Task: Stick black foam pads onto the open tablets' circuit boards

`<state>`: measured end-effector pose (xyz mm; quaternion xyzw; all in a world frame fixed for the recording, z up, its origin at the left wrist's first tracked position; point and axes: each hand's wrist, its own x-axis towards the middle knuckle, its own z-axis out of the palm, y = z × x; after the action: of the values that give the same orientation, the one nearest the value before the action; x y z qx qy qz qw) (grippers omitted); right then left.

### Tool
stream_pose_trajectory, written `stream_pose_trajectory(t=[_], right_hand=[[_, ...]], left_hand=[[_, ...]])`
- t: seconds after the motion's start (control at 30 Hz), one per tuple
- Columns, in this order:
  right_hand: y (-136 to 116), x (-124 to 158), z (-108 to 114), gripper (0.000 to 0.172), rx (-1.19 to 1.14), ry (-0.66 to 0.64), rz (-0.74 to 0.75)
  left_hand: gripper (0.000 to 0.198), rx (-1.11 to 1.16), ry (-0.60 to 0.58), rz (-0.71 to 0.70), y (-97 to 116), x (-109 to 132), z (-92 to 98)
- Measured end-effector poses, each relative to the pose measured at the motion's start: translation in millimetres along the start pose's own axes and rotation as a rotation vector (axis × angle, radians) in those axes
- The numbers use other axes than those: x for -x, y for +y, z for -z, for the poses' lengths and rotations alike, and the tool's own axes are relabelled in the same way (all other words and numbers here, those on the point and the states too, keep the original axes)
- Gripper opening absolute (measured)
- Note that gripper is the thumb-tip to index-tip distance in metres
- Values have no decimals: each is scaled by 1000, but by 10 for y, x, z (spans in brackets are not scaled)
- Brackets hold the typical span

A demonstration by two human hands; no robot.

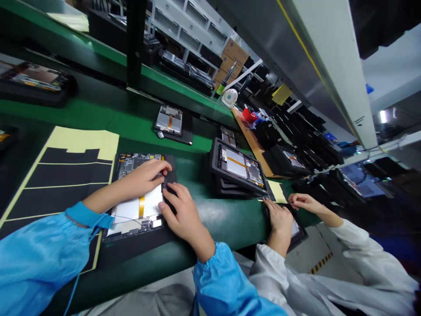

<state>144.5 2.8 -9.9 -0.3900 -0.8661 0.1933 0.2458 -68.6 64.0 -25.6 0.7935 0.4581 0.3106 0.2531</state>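
Open tablet (131, 210) lay center-left on green worktop (213, 219), long axis near vertical in frame. Left hand (138, 177) above right hand (186, 217); both grips closed on tablet's right edge.

A stretch of green conveyor belt (226, 219) lets the right hand (186, 219) pass to the stacked tablets (235, 166).
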Motion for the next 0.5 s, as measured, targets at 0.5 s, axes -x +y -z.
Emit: stream_pose_trajectory(t=[0.5], right_hand=[[136, -298, -50, 31, -117, 40, -156]], left_hand=[[20, -14, 46, -8, -65, -31, -52]])
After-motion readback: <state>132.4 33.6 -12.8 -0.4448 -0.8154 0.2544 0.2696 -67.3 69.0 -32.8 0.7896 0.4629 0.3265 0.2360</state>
